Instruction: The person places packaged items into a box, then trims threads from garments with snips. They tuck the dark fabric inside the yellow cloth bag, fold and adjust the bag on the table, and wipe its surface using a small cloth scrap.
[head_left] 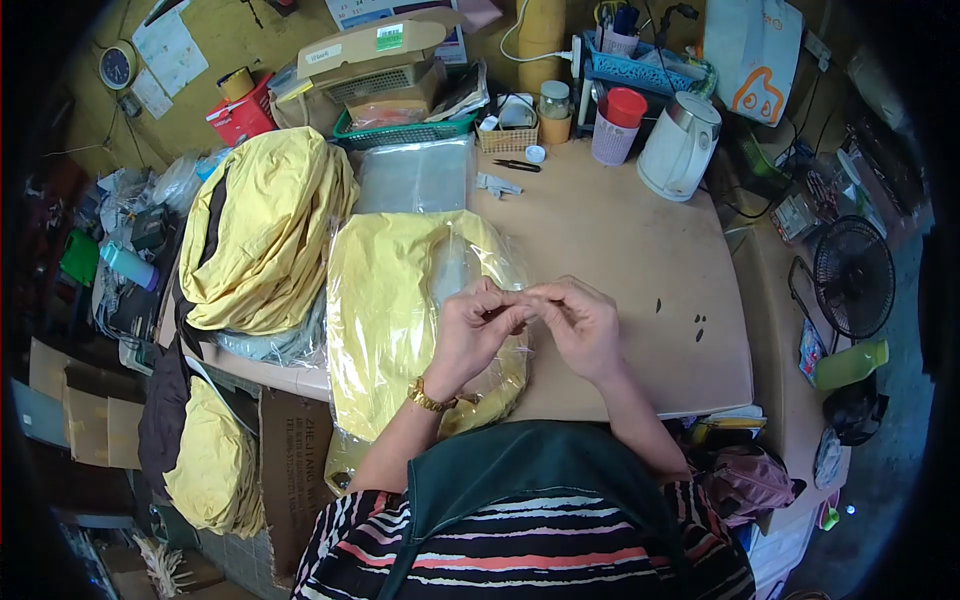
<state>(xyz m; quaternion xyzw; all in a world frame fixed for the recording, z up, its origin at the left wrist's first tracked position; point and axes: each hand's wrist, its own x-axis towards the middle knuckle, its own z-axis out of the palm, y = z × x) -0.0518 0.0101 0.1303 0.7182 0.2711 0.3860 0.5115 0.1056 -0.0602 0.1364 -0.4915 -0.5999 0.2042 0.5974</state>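
My left hand, with a gold watch at the wrist, is closed in a pinch over the right part of a clear plastic bag holding folded yellow fabric. Fingertip to fingertip with it, my right hand is pinched too, just beyond the bag's right side. Whatever sits between the fingertips is too small or hidden to make out. The packed bag lies flat on the brown tabletop. Left of it rises a pile of yellow fabric pieces with a dark strap. Flat clear plastic sleeves lie behind the bag.
A white kettle, a red cup, baskets and a black pen-like tool stand or lie along the back. More yellow fabric hangs by the table's left edge. A black fan and a green bottle are at right.
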